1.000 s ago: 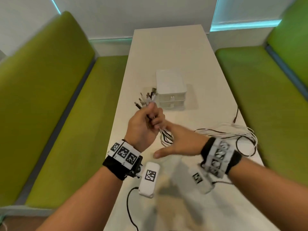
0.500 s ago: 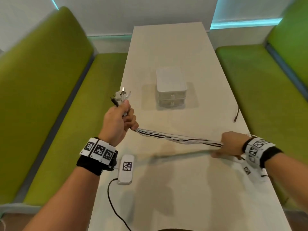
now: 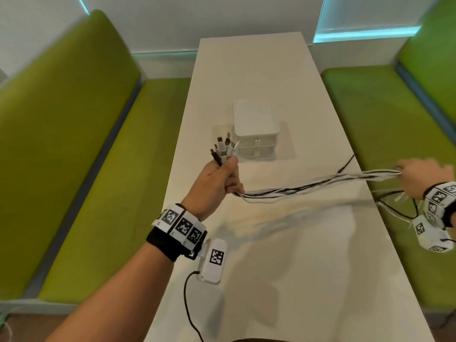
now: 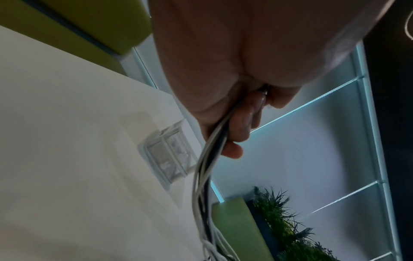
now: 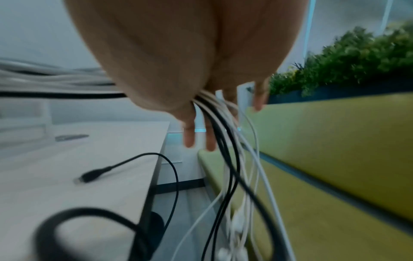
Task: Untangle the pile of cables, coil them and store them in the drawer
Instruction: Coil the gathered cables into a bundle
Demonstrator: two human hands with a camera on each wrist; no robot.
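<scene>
My left hand [image 3: 222, 177] grips a bundle of white and black cables [image 3: 320, 185] just below their plugs [image 3: 223, 148], which fan upward in front of the white drawer unit [image 3: 255, 124]. The bundle hangs stretched above the table to my right hand [image 3: 417, 175], beyond the table's right edge. There the cables [image 5: 225, 141] run between my right hand's [image 5: 190, 70] thumb and fingers, and their loose ends dangle below. In the left wrist view the cables [image 4: 205, 167] leave my left hand's [image 4: 234, 106] fist, with the drawer unit [image 4: 167, 155] behind, both drawers closed.
A black cable's plug [image 3: 344, 166] lies near the right edge of the white table [image 3: 296, 267], with black loops [image 3: 399, 206] over that edge. Green benches [image 3: 98, 193] flank the table on both sides. Plants [image 5: 357, 58] stand behind the right bench.
My right hand has slid rightward along the bundle, from the table's middle to beyond its right edge. My left hand has come back to the right, toward the drawer unit, plugs still in it.
</scene>
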